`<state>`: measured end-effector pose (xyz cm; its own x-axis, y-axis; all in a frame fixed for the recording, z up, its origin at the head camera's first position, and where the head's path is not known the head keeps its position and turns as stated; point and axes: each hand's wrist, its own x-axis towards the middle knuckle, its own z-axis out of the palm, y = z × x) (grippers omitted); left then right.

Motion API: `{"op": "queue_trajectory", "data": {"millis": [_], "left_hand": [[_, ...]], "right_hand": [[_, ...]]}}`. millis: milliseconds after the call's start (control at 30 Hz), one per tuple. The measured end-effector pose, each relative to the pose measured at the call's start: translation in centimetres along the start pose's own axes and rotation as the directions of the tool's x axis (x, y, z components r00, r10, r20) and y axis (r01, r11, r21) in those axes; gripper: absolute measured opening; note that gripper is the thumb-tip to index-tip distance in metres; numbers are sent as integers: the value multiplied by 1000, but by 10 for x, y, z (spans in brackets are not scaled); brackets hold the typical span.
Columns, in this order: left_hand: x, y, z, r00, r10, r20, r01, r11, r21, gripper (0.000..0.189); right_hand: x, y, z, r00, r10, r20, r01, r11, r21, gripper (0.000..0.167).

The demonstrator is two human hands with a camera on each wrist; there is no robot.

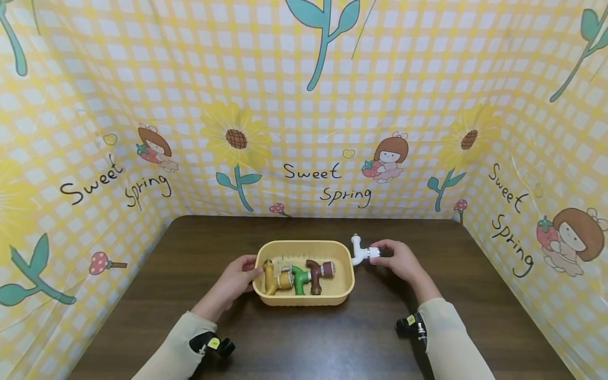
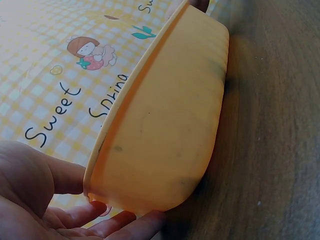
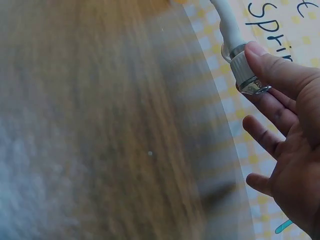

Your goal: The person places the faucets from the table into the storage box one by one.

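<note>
A pale yellow plastic basin (image 1: 304, 301) is in the middle of the head view, over the brown table. My left hand (image 1: 236, 278) grips its left end, thumb at the rim and fingers against the outer wall, as the left wrist view shows. Inside the basin lie a yellow tap (image 1: 271, 278), a green tap (image 1: 300, 277) and a brown tap (image 1: 314, 277). Just off the basin's right end, my right hand (image 1: 399, 258) pinches a white tap (image 1: 359, 253) by its ribbed end between thumb and fingers. The right wrist view shows only part of this tap (image 3: 243, 67).
The dark wooden table (image 1: 304, 343) extends around the basin. A yellow checked cloth (image 1: 304, 121) with printed flowers and lettering hangs along the back and both sides. Each wrist wears a small black camera, such as the left wrist camera (image 1: 214, 344).
</note>
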<state>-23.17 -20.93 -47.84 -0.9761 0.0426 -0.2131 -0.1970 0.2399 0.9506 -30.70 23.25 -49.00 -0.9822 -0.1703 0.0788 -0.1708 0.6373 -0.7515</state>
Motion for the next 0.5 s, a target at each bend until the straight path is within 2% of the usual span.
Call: {"op": "queue_trajectory", "data": {"millis": [500], "left_hand": [[0,0,0,1000,0,-2,0,1000,3,45]], "right_hand": [[-8,-1,-3,1000,-19,-24,18,1000,-18,37]]}}
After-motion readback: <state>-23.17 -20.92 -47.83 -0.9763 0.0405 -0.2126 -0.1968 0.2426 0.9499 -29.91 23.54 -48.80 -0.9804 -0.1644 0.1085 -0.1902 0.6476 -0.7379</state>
